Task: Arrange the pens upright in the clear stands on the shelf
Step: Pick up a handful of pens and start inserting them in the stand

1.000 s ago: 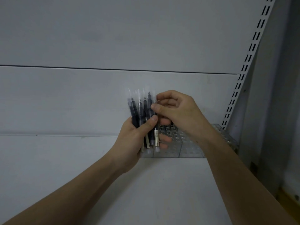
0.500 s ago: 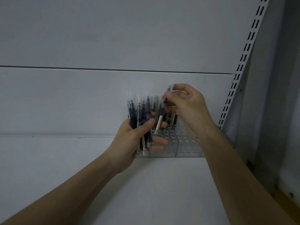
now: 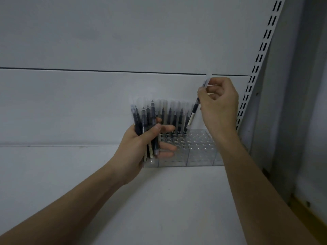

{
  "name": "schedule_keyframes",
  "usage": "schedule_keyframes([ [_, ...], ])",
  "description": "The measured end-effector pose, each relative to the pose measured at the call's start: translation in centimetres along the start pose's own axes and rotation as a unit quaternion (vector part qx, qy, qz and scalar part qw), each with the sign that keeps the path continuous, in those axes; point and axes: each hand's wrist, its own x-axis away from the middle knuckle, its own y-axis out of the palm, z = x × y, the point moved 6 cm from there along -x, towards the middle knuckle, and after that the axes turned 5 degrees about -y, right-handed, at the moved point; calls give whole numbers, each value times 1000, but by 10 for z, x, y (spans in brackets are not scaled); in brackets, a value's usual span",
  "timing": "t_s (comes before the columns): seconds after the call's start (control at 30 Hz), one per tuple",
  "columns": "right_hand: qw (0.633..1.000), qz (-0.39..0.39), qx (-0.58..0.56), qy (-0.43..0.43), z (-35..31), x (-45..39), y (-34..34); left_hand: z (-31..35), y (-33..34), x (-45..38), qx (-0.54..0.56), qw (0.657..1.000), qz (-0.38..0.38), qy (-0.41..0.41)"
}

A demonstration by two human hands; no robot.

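Your left hand grips a bundle of dark-barrelled pens with clear caps, fingers curled round it in front of the clear plastic stands with rows of round holes, which sit at the back of the white shelf. Your right hand pinches a single dark pen with a clear cap near its top, tilted, its lower end above the stands. A row of pens already stands upright in the rear holes.
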Motion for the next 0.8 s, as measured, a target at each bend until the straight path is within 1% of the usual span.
schedule_keyframes([
  [0.07, 999, -3, 49, -22, 0, 0, 0, 0, -1, 0, 2, 1000, 6, 4],
  [0.17, 993, -18, 115, -29, 4, 1, 0, -1, -1, -1, 0, 1000, 9, 12],
  [0.27, 989, -33, 141, -25, 9, 2, 0, 0, 1, 0, -17, 1000, -2, 23],
  [0.5, 981, -70, 177, -27, 14, 0, 1, -1, 3, 0, -21, 1000, -15, 18],
  [0.57, 971, -107, 212, -18, 19, 1, 5, -1, 3, 0, -22, 999, -19, 17],
  [0.67, 947, -172, 271, 16, 32, 5, 12, -2, 5, 0, -26, 999, -26, 13],
  [0.73, 937, -188, 292, 35, 35, 7, 12, -3, 6, 1, -24, 999, -31, 9],
  [0.8, 936, -184, 297, 45, 34, 9, 12, -5, 7, 2, -23, 999, -35, 5],
])
